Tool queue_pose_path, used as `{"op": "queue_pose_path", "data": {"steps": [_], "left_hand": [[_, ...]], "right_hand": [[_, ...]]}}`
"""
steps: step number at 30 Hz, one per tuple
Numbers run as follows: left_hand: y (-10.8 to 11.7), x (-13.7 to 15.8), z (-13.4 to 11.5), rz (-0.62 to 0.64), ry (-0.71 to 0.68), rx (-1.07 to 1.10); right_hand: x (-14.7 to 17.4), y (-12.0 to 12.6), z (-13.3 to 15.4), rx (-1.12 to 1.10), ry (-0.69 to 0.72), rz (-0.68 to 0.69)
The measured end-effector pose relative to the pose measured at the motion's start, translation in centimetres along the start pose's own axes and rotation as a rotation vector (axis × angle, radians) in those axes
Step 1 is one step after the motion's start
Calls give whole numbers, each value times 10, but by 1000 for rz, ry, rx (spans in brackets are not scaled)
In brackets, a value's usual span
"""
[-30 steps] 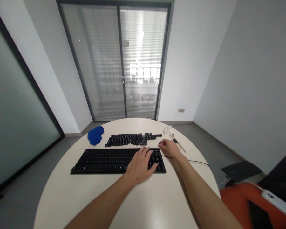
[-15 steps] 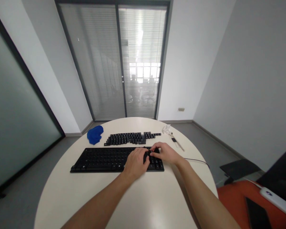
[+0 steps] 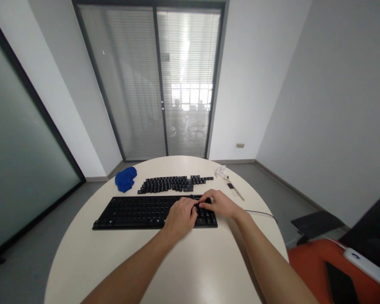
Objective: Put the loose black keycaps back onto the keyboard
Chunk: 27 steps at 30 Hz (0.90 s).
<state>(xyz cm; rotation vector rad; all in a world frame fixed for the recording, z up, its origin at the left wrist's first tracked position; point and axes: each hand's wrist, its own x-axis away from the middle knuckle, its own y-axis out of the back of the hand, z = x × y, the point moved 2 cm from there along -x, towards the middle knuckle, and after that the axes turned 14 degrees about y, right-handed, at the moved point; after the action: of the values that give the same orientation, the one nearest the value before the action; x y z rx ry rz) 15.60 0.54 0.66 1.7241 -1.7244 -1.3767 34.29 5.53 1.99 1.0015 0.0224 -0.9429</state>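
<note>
Head view: a black keyboard (image 3: 145, 212) lies across the middle of a round white table (image 3: 190, 270). Left hand (image 3: 180, 217), fingers curled downward, rests on the right part of the keyboard. Right hand (image 3: 219, 203), fingers bent together, touches the keys at the keyboard's far right end, its fingertips meeting those of the left hand; whether they pinch a key cannot be told. Loose black keycaps (image 3: 174, 184) lie in rows just beyond the keyboard, a blue cloth (image 3: 126, 178) at far left.

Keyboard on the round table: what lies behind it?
Behind the keyboard lies a row of loose black keycaps, with a blue cloth at their left end. Both hands cover the keyboard's right end, hiding those keys.
</note>
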Motion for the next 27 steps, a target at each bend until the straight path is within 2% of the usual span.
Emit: {"op": "queue_pose_path", "data": {"steps": [10, 17, 23, 27], "left_hand": [[-1, 2, 1, -7, -17, -7], [0, 3, -3, 9, -58, -67], [1, 6, -6, 22, -85, -115], [1, 6, -6, 24, -89, -114]], "right_hand": [[1, 2, 1, 45, 12, -1], [4, -1, -16, 140, 28, -131], [10, -9, -25, 52, -84, -81], [10, -8, -22, 34, -103, -73]]}}
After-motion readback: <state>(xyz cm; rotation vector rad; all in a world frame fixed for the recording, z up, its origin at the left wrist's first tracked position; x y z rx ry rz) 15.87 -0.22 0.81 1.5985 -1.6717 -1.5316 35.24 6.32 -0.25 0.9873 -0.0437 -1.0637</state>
